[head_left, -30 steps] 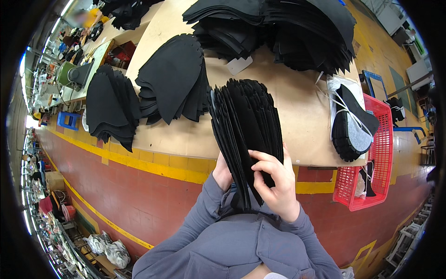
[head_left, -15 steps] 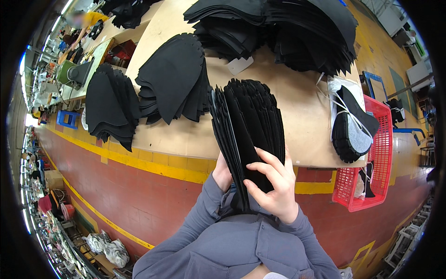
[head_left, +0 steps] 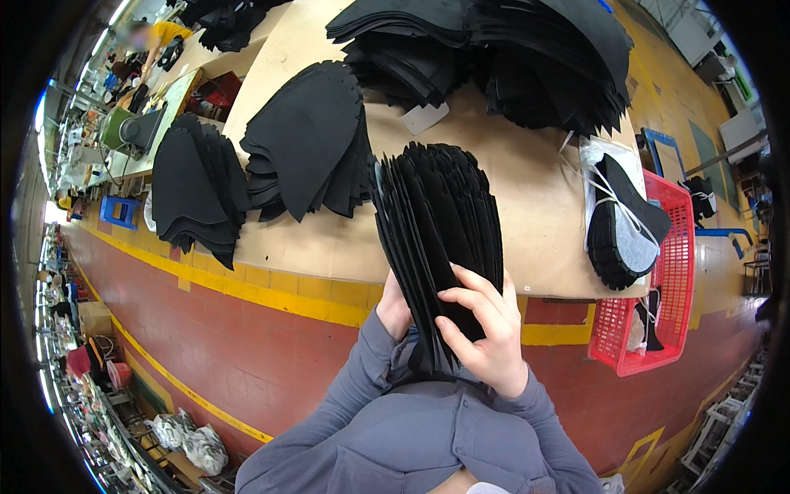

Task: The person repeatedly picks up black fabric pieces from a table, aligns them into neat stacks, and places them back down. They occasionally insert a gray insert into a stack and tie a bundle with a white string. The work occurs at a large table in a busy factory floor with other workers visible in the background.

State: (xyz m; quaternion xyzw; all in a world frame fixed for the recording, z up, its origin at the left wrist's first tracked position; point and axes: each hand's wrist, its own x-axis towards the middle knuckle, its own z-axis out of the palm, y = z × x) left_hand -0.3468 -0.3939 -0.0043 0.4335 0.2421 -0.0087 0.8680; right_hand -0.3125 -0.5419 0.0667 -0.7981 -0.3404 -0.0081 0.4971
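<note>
Upright on edge in front of my body is a thick stack of black cut fabric pieces (head_left: pixel 436 222), with notched upper edges facing up. My left hand (head_left: pixel 394 306) grips its left side from behind, its fingers mostly hidden by the pieces. Across the near right part lies my right hand (head_left: pixel 487 333), thumb and fingers bent against the pieces, the rest of the grip reaching round the right side. Just beyond, on the table, lie a fanned pile of black pieces (head_left: pixel 309 136) and a smaller fanned pile (head_left: pixel 196 185) farther left.
Large black stacks (head_left: pixel 551 62) cover the far part of the brown-topped table (head_left: pixel 329 251). A white tag (head_left: pixel 425 118) pokes out below them. At right, a tied black-and-grey bundle (head_left: pixel 625 222) lies near a red plastic basket (head_left: pixel 679 288). A person in yellow (head_left: pixel 169 33) is far left.
Pieces at the left of the held stack have shifted; a light gap between them has closed and their lower ends spread slightly. Both hands stay in nearly the same place.
</note>
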